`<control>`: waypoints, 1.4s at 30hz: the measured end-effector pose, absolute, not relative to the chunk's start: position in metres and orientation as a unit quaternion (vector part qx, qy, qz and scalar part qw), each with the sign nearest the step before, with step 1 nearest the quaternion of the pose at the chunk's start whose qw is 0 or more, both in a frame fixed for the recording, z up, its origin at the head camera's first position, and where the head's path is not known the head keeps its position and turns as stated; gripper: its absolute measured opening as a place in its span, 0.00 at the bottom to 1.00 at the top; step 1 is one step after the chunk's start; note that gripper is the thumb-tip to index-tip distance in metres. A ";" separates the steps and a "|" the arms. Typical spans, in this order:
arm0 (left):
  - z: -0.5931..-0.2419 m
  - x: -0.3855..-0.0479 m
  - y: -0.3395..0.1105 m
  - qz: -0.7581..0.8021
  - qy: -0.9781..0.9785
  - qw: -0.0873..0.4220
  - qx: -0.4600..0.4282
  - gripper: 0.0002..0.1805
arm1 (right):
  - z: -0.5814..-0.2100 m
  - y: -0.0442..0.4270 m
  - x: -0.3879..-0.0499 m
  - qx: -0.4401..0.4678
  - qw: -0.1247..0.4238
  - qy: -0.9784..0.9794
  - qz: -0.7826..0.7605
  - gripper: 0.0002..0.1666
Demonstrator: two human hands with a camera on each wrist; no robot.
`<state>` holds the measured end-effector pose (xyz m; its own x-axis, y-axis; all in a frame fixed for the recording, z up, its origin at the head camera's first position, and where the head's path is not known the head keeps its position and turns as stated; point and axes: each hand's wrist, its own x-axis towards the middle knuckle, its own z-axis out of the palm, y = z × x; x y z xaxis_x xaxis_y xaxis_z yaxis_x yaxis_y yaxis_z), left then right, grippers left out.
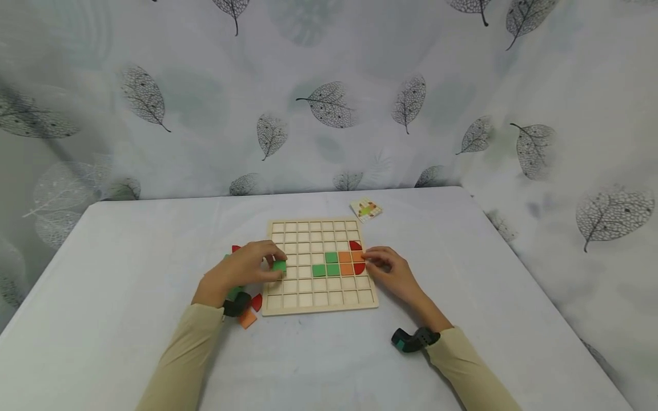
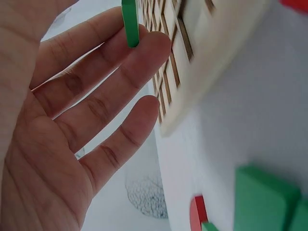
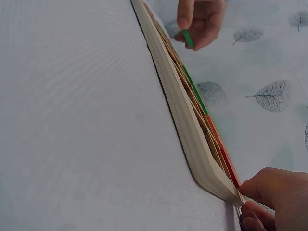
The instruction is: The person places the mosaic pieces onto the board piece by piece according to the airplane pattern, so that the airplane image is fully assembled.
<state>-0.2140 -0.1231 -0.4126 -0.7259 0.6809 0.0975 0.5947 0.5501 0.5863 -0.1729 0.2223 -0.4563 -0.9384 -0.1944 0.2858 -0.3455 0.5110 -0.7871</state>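
Observation:
Between thumb and fingertips my left hand [image 1: 241, 267] pinches a green square tile [image 1: 279, 266] over the left edge of the wooden grid board [image 1: 319, 310]. The left wrist view shows this tile [image 2: 130, 24] edge-on at the fingertips. My right hand [image 1: 398, 278] holds the board's right edge, thumb and fingers on either side of it in the right wrist view. Laid in the board's cells are green squares [image 1: 333, 269], orange squares [image 1: 346, 269] and red quarter-round pieces [image 1: 355, 245], grouped toward the right side.
Loose pieces lie left of the board, partly hidden by my left hand and wrist: an orange square [image 1: 248, 318], a red quarter-round [image 1: 256, 302] and green tiles [image 2: 264, 199]. A small pattern card [image 1: 366, 209] lies behind the board's far right corner on the white-covered table [image 1: 128, 274].

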 end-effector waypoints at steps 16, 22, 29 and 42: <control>-0.410 -0.224 -0.091 0.299 0.875 0.108 0.365 0.14 | -0.449 0.220 -0.170 0.155 0.066 -0.864 0.475 0.14; -0.412 -0.225 -0.080 0.288 0.881 0.106 0.361 0.12 | -0.473 0.229 -0.180 0.152 0.070 -0.865 0.472 0.14; -0.417 -0.229 -0.066 0.280 0.884 0.080 0.365 0.11 | -0.476 0.232 -0.182 0.160 0.071 -0.860 0.480 0.14; -0.426 -0.234 -0.051 0.308 0.877 0.086 0.359 0.10 | -0.473 0.232 -0.182 0.143 0.059 -0.869 0.471 0.15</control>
